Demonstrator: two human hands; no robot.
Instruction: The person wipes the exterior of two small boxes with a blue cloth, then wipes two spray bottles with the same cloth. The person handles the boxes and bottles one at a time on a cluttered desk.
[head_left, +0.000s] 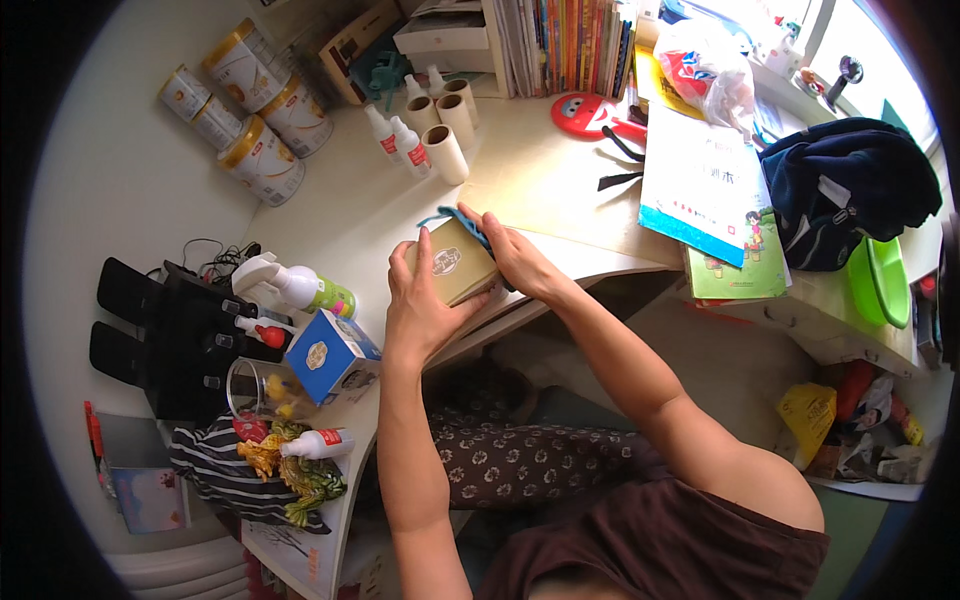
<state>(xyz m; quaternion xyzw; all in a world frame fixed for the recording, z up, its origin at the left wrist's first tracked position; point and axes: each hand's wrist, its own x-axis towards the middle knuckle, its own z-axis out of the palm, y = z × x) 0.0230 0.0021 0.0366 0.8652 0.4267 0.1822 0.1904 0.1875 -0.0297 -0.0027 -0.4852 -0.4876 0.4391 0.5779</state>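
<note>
A gold-yellow cardboard box (459, 271) bearing a printed logo is held over the front edge of the white desk. My left hand (421, 315) grips its left and near sides, with the thumb along the lower edge. Pressed against the far right side, my right hand (521, 259) holds a blue cloth (471, 225); part of the cloth is hidden behind the fingers. A blue box (330, 352) with a logo stands just left of my left wrist. Beyond it is a white spray bottle (304, 285) with a green label.
Cardboard tubes (446, 154) and small white bottles (411, 146) stand at the back. Several tins (262, 161) are stacked against the wall. Workbooks (697, 180), a dark backpack (832, 195) and a green basin (879, 281) lie right. A clear cup (251, 390) and dragon figurine (311, 476) sit at left.
</note>
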